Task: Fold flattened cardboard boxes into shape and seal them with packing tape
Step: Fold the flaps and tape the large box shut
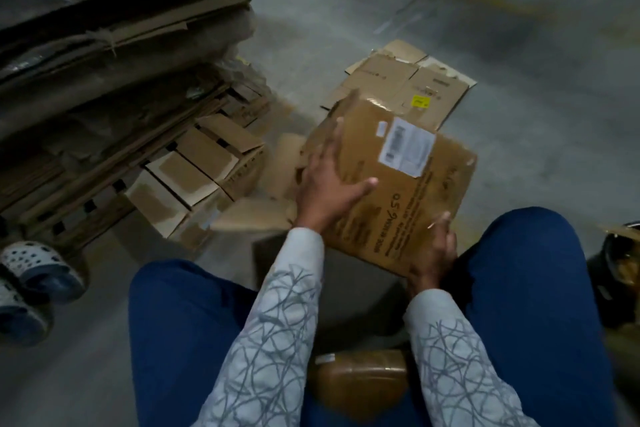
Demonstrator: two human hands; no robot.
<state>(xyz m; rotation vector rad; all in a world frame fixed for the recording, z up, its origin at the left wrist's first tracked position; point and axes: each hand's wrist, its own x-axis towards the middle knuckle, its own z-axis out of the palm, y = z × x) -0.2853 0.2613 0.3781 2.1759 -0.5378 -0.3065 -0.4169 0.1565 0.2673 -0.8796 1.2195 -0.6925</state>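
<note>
- The concrete floor (519, 45) runs grey and dim all round the cardboard box (398, 191). The light is poor and the picture is soft with blur.
- To the left of the box rises a tall stack of flattened cardboard (121, 62). It is probably the supply, set within an arm's reach of the seated person.
- The box itself is held tilted in the gap in front of the person's knees, in blue trousers (530, 288), with its labelled face up. Its underside is hidden, so I cannot tell how far it is formed.
- Just beyond the box, one flattened box (398, 83) lies on the floor, partly covered by the box's far edge.
- Nearer the person than the box, between the legs, sits a brown roll of packing tape (360, 378). It looks placed ready for sealing.
- The left hand (329, 184) lies flat on the box's top face by its left edge, fingers straight and spread. I judge it to be pressing the box steady.
- The right hand (433, 253) clasps the box's nearest corner, thumb on top and fingers curled under.
- Far left of the box, a pair of sandals (34, 274) stands on the floor.
</note>
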